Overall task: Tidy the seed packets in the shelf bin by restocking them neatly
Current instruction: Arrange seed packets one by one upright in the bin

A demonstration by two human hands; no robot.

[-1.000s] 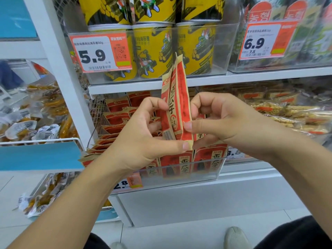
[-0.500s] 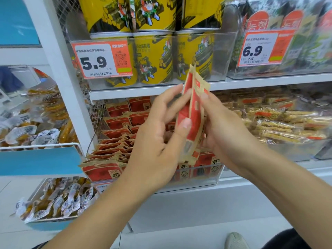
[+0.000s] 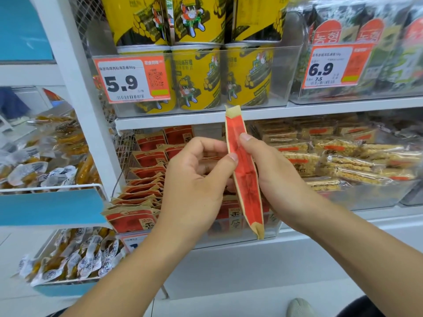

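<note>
Shelf bin (image 3: 273,227) behind, both hands now pinching packet (image 3: 243,170) edge-on

1. The orange price tag (image 3: 132,80) on the clear bin of yellow cans (image 3: 196,78) reads "5.9", with "90g" closing its line of Chinese text.
2. The second orange price tag (image 3: 336,65) on the bin of dark seaweed packs (image 3: 389,42) reads "6.9", with a small "7.5" beneath.
3. Red labels on those packs carry Korean "농협".
4. The red seed packets (image 3: 130,219) in the lower bin show "瓜子".
</note>
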